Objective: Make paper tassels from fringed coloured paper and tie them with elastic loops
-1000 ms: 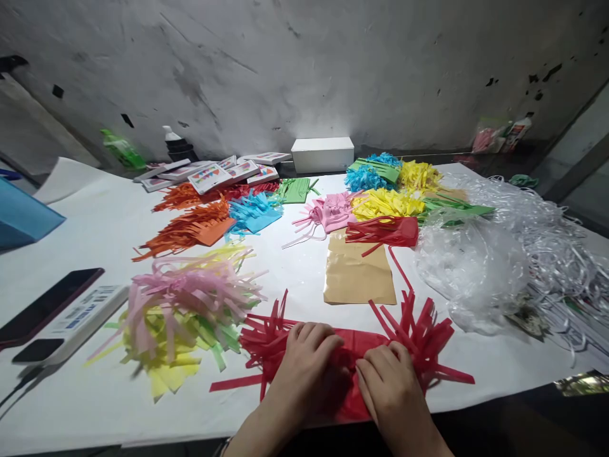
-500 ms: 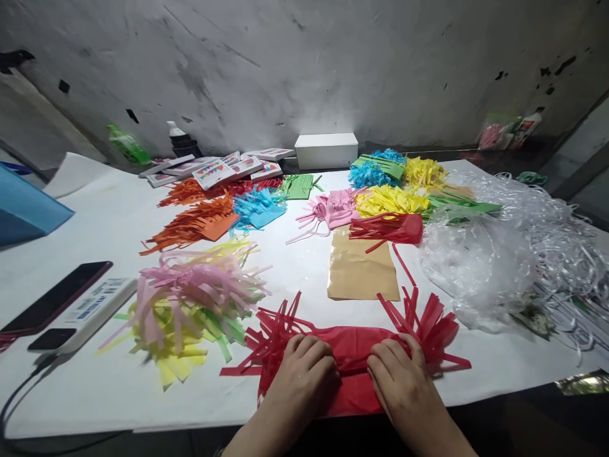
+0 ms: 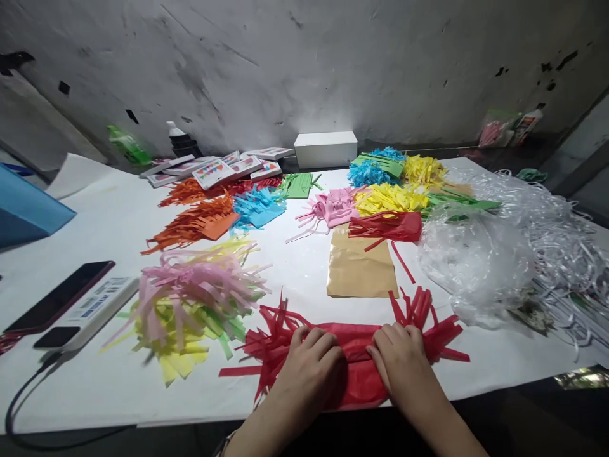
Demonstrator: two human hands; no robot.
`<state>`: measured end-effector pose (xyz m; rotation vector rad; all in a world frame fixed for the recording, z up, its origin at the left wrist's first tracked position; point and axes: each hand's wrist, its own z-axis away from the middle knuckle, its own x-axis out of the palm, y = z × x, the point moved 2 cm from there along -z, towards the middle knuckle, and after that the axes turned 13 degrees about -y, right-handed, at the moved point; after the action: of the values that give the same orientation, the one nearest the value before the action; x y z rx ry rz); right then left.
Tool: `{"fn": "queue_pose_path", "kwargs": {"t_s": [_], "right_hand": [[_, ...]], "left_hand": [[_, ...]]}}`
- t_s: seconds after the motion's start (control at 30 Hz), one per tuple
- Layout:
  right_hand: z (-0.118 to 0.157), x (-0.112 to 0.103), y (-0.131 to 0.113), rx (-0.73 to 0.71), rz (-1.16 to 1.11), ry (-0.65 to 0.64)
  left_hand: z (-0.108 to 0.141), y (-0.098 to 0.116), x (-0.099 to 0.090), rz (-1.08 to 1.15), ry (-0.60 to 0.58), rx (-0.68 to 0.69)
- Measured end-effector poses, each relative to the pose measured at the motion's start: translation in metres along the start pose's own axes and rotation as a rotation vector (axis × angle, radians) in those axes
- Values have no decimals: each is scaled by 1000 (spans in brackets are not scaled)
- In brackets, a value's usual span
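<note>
A sheet of red tissue paper (image 3: 364, 386) with fringed ends lies at the table's front edge. Its middle is gathered into a crosswise fold. My left hand (image 3: 314, 358) grips the left part of that fold with curled fingers. On the right part, my right hand (image 3: 401, 354) pinches the fold, thumb toward the middle. Cut strips fan out beyond both hands; the fingertips are partly hidden. Just past the red tissue lies a brown paper piece (image 3: 361, 270), with a folded red fringe bundle (image 3: 399, 226) over its far edge.
Left of my hands lie pink fringe strips (image 3: 190, 276) over yellow ones (image 3: 178, 355). A phone (image 3: 61, 295) and a corded white power bank (image 3: 90, 314) sit farther left. Clear plastic (image 3: 480, 266) heaps up on the right. Orange fringes (image 3: 195, 219), flat boxes (image 3: 214, 172) and a white box (image 3: 326, 150) stand behind.
Both hands have shifted slightly along the fold, still gripping the red tissue paper. The strips at its right end have moved, and my right fingers lie closer together.
</note>
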<state>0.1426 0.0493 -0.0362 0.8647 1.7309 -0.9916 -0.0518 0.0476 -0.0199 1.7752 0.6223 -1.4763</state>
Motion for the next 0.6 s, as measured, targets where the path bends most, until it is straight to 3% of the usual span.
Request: {"fn": "queue_pose_path", "kwargs": {"t_s": [0.1, 0.23, 0.4, 0.6], "right_hand": [[-3, -8, 4, -30, -39, -45], [-5, -16, -8, -122, -79, -1], [-2, -10, -27, -277, -107, 100], [-3, -8, -25, -356, -139, 72]], "left_hand": [[0, 2, 0, 0, 18, 9], [-4, 2, 3, -37, 84, 28], [-3, 0, 8, 52, 106, 24], [0, 0, 8, 40, 117, 63]]}}
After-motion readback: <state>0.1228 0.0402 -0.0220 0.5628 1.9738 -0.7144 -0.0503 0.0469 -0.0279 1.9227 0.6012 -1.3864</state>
